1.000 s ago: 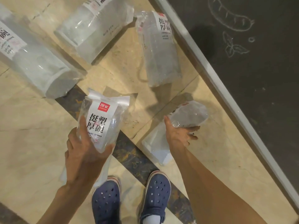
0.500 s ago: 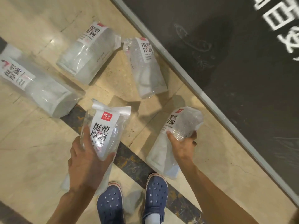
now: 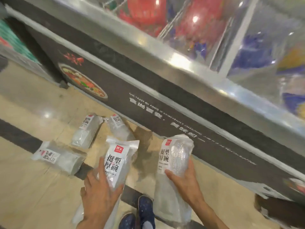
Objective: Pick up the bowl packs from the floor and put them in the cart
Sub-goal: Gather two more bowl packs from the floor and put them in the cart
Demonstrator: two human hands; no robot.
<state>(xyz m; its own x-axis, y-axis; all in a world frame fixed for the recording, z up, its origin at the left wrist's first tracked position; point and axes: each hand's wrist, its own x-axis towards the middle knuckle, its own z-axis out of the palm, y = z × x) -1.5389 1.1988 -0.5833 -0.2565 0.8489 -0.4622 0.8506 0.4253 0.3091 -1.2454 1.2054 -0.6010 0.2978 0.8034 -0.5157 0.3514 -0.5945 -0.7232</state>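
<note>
Three bowl packs lie on the tiled floor (image 3: 33,187): one flat at the left (image 3: 57,157), two further back (image 3: 86,131) (image 3: 119,128) near the freezer cabinet (image 3: 181,129). Left hand (image 3: 100,195) reaches forward from its forearm, thumb and fingers wrapped around an upright labelled pack (image 3: 118,162). Right hand (image 3: 184,180) grips a second pack (image 3: 175,164) from below, thumb across its label. Both packs are held off the floor, above blue shoes (image 3: 145,210).

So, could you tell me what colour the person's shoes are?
Dark navy blue shoes with small perforations, seen in the head view.
</note>
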